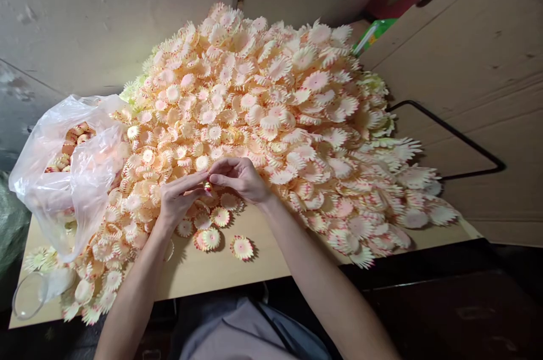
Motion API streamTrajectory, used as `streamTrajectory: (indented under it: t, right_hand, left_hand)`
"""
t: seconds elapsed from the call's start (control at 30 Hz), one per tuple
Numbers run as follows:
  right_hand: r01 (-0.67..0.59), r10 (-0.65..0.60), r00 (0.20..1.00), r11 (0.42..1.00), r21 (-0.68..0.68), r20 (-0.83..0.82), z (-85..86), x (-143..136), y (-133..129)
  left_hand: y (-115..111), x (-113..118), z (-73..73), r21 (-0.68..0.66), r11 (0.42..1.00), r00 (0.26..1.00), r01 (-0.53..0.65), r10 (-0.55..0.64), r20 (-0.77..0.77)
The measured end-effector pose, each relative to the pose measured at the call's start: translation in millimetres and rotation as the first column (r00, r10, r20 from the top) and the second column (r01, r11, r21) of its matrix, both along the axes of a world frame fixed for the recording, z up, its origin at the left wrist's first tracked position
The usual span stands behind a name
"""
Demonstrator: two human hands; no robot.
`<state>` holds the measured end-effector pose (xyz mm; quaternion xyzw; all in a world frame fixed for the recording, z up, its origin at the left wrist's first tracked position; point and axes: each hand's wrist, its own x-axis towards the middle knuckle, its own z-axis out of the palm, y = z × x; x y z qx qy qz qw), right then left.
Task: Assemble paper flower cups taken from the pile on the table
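A large heap of pale pink and cream flower-shaped pieces covers much of the wooden table. In front of the heap, my left hand and my right hand meet at the fingertips. Between them is a small flower piece with yellow and red on it, partly hidden by the fingers. Both hands pinch at it. Just below lie a few separate flower pieces, among them one with red-tipped petals lying alone on the wood.
At the left, a translucent plastic bag holds rolled red-and-cream pieces. A clear round container is at the front left corner. Cardboard stands on the right, with a bent black metal bar before it. A wall rises behind the heap.
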<state>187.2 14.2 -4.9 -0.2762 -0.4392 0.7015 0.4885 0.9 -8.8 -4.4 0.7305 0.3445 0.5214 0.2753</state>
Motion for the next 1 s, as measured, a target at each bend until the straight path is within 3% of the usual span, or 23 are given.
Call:
streamTrajectory:
  t: [0.13, 0.33, 0.63, 0.83, 1.0]
  right_hand:
    - [0.005, -0.005, 1.0, 1.0, -0.022, -0.002, 0.2, 0, 1]
    - [0.011, -0.01, 1.0, 1.0, -0.012, 0.011, -2.9, 1, 3]
    - [0.023, -0.023, 0.997, 1.0, 0.003, 0.07, 3.8, 1, 0]
    - [0.157, -0.163, 0.982, 0.985, 0.066, 0.097, 6.2, -1, -1]
    - [0.291, -0.301, 0.946, 0.952, 0.1, 0.119, 8.3, 4, 2]
  left_hand:
    - [-1, 0, 3.4, -0.025, 0.998, 0.998, 0.054, -0.054, 0.013]
    - [-2, 0, 6.3, -0.08, 0.996, 0.998, 0.035, -0.032, 0.045]
    - [-5, 0, -0.5, -0.282, 0.959, 0.993, 0.023, 0.011, 0.119]
    - [-6, 3, 7.6, -0.315, 0.947, 0.982, -0.062, 0.114, 0.149]
    - [-4, -2, 3.6, -0.405, 0.909, 0.949, -0.099, 0.209, 0.235]
